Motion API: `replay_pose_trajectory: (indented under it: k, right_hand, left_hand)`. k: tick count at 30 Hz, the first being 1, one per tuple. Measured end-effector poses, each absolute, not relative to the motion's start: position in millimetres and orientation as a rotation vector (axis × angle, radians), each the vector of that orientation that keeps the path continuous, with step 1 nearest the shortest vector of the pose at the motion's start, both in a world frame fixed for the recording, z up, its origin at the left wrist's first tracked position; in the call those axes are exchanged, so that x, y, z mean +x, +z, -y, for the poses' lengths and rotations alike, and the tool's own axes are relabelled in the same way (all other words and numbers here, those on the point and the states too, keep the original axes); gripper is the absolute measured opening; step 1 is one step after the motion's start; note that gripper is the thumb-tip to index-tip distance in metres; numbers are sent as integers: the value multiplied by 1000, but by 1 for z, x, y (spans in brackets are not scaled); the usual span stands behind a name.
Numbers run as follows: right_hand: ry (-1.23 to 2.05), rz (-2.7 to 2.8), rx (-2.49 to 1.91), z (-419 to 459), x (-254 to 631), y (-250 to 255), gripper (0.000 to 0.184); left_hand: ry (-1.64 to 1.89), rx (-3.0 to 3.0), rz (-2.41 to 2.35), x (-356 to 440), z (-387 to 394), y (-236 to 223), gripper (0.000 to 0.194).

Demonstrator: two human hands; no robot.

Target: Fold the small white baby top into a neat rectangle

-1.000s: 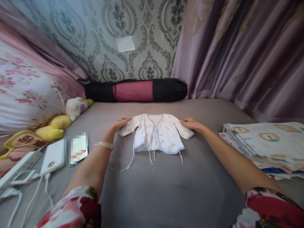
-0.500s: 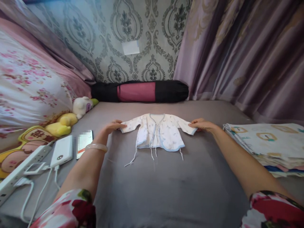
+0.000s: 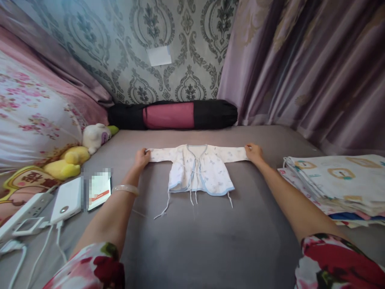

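Note:
A small white baby shirt [image 3: 207, 170] with faint prints, pale blue edging and thin tie strings lies face up on the grey bed sheet [image 3: 216, 237]. Its front is tied closed, and loose strings trail below the hem. My left hand [image 3: 142, 158] pinches the cuff of the sleeve on the left. At the opposite cuff, my right hand [image 3: 254, 152] has its fingers closed on the fabric. Both sleeves are stretched out nearly straight to the sides. The fingertips are partly hidden by the hands and cuffs.
A stack of folded cloths [image 3: 343, 180] sits on the right. To the left are a phone [image 3: 100, 190], a white power bank [image 3: 67, 200] with cables, a power strip [image 3: 27, 214] and plush toys [image 3: 70, 160]. A black and pink bolster [image 3: 170, 115] lies along the wall.
Both hands have moved outward and slightly up, drawing the drooping sleeves into a nearly straight line. The camera view has shifted slightly.

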State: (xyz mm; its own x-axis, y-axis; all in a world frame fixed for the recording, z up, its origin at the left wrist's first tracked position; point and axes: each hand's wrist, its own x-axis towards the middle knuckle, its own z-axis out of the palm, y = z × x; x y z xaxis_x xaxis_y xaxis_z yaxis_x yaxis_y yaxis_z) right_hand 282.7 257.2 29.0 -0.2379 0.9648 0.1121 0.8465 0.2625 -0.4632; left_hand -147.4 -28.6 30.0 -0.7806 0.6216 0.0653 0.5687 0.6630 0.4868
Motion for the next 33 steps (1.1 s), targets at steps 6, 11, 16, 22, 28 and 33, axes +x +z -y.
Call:
replay_pose_trajectory:
  k: [6,11,16,22,28,33]
  right_hand:
    - [161,2332,-1674,-244,281,28,34]
    - [104,2328,-1741,-242,281,24,34]
    - [150,2215,-1776,-245,281,18,34]
    - [349,2024,-1675,-246,291,19,40]
    - [361,1972,-1597,-206,309,25,43]
    - [485,2303,-1494,-148,317,24,23]
  left_hand:
    - [529,1179,-2892,-147,30,19,32]
    - [500,1151,-2923,-144,33,12,35]
    - [757,1135,-2965,-149,34,5,34]
    - [1191,793,-2919,-153,44,6,42]
    - [1244,699,-2822,-127,66,15,39]
    - [1211,864,-2495,-79,92,29,39]
